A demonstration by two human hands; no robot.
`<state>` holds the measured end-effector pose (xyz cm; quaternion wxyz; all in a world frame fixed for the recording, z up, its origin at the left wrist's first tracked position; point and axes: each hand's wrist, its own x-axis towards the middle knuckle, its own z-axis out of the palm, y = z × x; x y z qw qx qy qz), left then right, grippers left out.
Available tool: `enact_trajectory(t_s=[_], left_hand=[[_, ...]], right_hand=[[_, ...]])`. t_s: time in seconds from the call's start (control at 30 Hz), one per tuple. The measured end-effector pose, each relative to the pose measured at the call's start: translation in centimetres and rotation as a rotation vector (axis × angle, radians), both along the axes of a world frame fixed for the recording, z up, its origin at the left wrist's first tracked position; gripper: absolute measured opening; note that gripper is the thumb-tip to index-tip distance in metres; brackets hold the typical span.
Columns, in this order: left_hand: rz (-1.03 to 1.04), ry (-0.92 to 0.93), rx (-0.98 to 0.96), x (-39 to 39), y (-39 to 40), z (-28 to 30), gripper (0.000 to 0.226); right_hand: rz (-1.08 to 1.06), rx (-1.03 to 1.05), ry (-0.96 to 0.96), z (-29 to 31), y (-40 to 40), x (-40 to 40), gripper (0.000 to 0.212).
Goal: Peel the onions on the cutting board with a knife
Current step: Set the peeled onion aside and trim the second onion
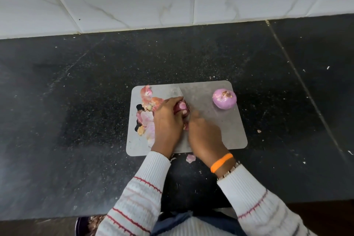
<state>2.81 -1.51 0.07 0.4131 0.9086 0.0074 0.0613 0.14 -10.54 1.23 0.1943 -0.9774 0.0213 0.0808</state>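
The left hand point(167, 120) grips a round, slippery onion point(181, 107) by its sides while the right hand point(205, 136) grasps the knife point(180, 93).

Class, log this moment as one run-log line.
left hand grips onion | right hand holds knife | peeled onion on cutting board | peels left
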Motion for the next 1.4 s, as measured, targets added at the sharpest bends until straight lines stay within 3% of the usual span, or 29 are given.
enact_trajectory(t_s=[0.2,0.43,0.6,0.83,1.1,1.17,1.23,1.4], left_hand=[[0.056,0.028,-0.023,0.2,1.1,-0.2,0.038],[-0.002,0.13,-0.095,-0.6,1.5,-0.2,0.032],[-0.033,0.149,-0.074,-0.7,1.8,0.4,0.033],[-0.088,0.111,0.056,-0.7,1.7,0.1,0.055],[-0.11,0.138,0.054,-1.4,1.7,-0.2,0.049],[-0.095,0.166,-0.048,-1.6,1.8,0.1,0.048],[-0.037,0.245,-0.275,-1.6,2.0,1.0,0.043],[0.157,0.641,-1.247,-1.4,2.5,3.8,0.033]], right_hand=[[-0.007,-0.006,0.061,-1.4,-0.1,-0.4,0.028],[-0.072,0.039,-0.051,-2.1,-1.9,1.1,0.024],[-0.087,0.315,-0.154,-1.8,-1.8,1.3,0.012],[-0.246,0.597,-0.198,-1.7,-1.1,1.9,0.017],[-0.208,0.43,-0.331,-2.2,-1.7,1.3,0.022],[-0.218,0.398,-0.349,-2.1,-2.2,1.2,0.023],[-0.225,0.41,-0.344,-1.8,-2.7,1.1,0.023],[-0.177,0.46,-0.348,-0.9,-3.0,0.1,0.011]])
